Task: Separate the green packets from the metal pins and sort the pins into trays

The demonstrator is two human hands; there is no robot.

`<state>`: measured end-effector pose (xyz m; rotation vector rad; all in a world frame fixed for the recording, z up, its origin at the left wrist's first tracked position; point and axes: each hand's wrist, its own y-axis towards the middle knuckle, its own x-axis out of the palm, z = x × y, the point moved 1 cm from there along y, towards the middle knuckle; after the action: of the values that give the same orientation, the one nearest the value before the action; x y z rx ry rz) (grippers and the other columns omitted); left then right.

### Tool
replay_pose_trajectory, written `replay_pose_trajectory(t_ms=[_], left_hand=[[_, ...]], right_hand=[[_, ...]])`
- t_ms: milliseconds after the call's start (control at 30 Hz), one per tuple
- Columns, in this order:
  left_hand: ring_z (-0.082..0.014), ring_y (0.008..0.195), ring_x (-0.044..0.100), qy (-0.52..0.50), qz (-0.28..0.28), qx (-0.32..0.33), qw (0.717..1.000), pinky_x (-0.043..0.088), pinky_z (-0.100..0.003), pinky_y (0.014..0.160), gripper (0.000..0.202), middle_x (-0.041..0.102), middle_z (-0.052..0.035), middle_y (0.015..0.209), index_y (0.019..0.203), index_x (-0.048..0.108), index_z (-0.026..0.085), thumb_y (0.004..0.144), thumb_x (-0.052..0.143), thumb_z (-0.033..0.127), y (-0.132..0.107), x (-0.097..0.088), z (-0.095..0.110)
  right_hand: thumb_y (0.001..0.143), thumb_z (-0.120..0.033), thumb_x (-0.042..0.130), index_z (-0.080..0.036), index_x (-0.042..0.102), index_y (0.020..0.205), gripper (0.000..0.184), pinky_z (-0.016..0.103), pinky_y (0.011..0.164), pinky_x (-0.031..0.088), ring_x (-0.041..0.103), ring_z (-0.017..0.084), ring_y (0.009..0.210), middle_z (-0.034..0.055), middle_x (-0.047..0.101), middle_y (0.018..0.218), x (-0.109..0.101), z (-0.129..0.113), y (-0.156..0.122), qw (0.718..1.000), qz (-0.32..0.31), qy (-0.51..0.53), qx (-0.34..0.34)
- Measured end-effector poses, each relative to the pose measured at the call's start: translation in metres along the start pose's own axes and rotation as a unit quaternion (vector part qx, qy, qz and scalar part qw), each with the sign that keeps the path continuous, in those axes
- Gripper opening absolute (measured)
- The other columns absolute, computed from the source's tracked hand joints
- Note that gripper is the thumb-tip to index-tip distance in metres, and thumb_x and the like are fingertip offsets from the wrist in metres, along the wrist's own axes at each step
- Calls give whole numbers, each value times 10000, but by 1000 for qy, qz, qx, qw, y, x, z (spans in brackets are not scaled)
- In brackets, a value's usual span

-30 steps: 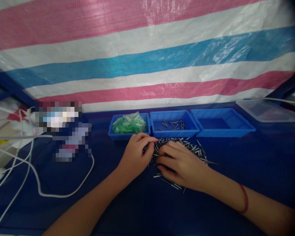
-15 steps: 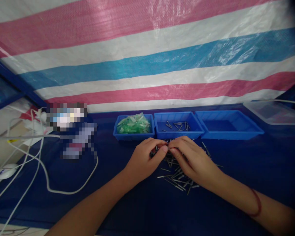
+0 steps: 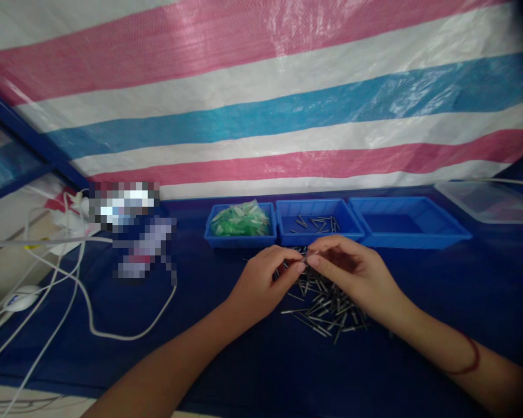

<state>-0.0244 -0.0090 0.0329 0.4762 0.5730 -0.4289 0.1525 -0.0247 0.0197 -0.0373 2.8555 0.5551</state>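
Note:
Thumb and fingers of my left hand (image 3: 265, 284) are pinched together above a heap of blind rivets (image 3: 326, 307), thin metal pins with thicker silvery ends. Close against it, my right hand (image 3: 361, 276) pinches too, thumb to fingertips. A small blind rivet (image 3: 305, 259) shows between the two sets of fingertips, mostly covered by them. Part of the heap lies hidden under both hands. Just behind them, the middle blue tray (image 3: 283, 223) holds several more rivets.
A left blue tray (image 3: 239, 241) contains green-and-clear plastic packets (image 3: 240, 219). The right blue tray (image 3: 412, 238) stands beside the middle one. White cables (image 3: 113, 337) loop across the left of the dark blue table (image 3: 244, 377). Striped sheeting (image 3: 261, 122) hangs behind.
My right hand has turned and opened its curl, showing more of the thumb and palm side, while its fingertips stay by my left. The view has shifted slightly.

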Motion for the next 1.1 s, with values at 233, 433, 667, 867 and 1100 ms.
replay_pose_trajectory(t_ms=[233, 433, 667, 867, 1100], left_hand=[[-149, 818, 581, 29, 1, 31, 999, 440, -257, 742, 123, 651, -30, 866, 870, 614, 171, 892, 572, 284, -1, 5, -4], [-148, 835, 584, 41, 16, 43, 998, 443, -256, 755, 97, 641, -36, 883, 885, 620, 167, 891, 573, 253, 0, 3, -5], [-135, 787, 582, 42, 58, 38, 997, 451, -248, 728, 94, 630, -25, 846, 851, 596, 171, 885, 576, 256, 2, -3, -3], [-136, 784, 581, 71, 55, 27, 996, 455, -257, 743, 91, 631, -21, 853, 926, 602, 180, 890, 565, 255, 2, -5, -5], [-162, 813, 585, 140, 9, 42, 989, 456, -286, 754, 152, 636, -39, 885, 1014, 608, 178, 906, 506, 211, 1, -5, -8]], right_hand=[[864, -278, 597, -226, 627, 878, 61, 277, 616, 482, 599, 155, 729, 24, 638, 807, 2, -4, -5, 997, -27, -68, -37], [872, -203, 561, -219, 616, 868, 57, 293, 668, 477, 605, 155, 747, 25, 640, 813, -3, -8, -4, 986, -31, -130, -100], [868, -178, 564, -209, 636, 889, 81, 319, 750, 487, 616, 167, 826, 41, 657, 869, -5, -6, 2, 966, -35, -197, -163], [898, -266, 543, -204, 663, 924, 137, 394, 781, 445, 595, 224, 880, 71, 672, 926, -24, 9, 15, 914, 57, -360, -180], [880, -297, 560, -189, 662, 904, 150, 401, 804, 452, 582, 239, 902, 92, 629, 928, -35, 3, 19, 900, 74, -388, -182]])
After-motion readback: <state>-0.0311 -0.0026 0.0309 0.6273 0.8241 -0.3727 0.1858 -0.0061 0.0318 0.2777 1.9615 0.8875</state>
